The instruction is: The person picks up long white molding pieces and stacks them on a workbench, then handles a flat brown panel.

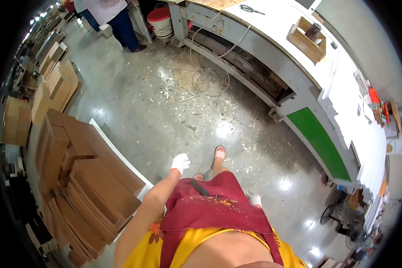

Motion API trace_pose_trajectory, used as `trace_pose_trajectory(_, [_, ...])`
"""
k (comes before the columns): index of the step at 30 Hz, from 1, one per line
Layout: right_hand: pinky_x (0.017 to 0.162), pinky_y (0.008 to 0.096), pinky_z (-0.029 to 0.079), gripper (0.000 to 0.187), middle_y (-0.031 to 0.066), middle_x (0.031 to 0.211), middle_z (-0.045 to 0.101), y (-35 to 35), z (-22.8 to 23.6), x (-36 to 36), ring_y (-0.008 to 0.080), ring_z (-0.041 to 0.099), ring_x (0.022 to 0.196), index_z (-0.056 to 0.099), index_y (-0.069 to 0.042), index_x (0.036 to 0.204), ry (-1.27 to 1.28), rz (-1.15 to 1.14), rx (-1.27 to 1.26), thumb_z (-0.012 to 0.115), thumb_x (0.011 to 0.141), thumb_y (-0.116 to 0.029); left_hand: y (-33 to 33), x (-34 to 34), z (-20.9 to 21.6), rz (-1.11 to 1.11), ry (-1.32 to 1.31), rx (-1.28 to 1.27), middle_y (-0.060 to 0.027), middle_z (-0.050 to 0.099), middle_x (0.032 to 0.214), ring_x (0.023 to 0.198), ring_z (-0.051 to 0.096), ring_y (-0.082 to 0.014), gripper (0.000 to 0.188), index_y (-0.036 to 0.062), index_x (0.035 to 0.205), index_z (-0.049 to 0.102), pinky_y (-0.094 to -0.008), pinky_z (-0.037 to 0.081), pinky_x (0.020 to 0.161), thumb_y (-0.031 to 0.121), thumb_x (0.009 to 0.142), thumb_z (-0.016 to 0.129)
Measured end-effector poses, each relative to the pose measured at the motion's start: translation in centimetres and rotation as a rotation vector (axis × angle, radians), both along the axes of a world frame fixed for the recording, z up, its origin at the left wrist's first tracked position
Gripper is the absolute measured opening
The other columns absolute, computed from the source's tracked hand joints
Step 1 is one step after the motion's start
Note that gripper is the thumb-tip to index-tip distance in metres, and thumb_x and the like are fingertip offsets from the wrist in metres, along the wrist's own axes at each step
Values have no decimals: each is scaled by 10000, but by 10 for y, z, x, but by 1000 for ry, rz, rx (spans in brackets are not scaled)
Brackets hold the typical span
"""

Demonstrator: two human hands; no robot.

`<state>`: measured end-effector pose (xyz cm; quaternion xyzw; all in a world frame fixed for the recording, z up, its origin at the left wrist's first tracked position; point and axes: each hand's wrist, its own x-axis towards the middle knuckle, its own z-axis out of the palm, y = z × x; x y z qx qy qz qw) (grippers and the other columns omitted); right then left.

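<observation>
My left hand (180,163), in a white glove, hangs over the floor in front of me. Its fingers are apart and nothing is in them. Close to my right side, my right hand (254,199) wears a white glove too. The apron partly covers it, and its fingers do not show well enough to read. Both hands are away from any work item. A dark red apron (219,201) with small flower marks covers my front. To the left of my left hand lie stacked brown cardboard sheets (100,183) on a white board (140,190).
A long workbench (254,49) curves along the right, with scissors (252,9) and a cardboard box (307,40) on top. A cable (205,85) lies coiled on the floor. Farther off are a bucket (161,24), another person (120,22) and more cardboard (56,85).
</observation>
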<state>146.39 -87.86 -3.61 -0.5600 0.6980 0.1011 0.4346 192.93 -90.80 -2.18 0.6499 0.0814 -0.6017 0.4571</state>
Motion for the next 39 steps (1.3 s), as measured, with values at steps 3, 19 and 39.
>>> trace_pose_trajectory(3, [893,320,453,380,139,1069,639,-153,53,38,255,607,1000,615,-23,1103,-241,-162,-331,650,777,-217,-25,34,-24,249,48,22,-129,571,1120,883,607,-290,426,88,1228,487,-423,490,695,254,844,563])
trace_pose_trajectory(19, [913,336,425,338,162,1076,614,-693,271,420,297,565,1039,607,-34,1103,-663,549,-910,553,844,-246,34,19,-105,-333,-1013,408,-131,480,1184,1016,516,-285,431,70,1215,422,-492,443,828,282,851,512])
trace_pose_trajectory(39, [883,480,425,425,146,1137,573,-1180,280,698,398,508,1037,539,-224,1187,-132,467,-1183,448,857,-476,-286,166,-15,237,-663,441,-162,499,1131,1028,510,-327,451,48,1158,476,-467,416,860,288,790,579])
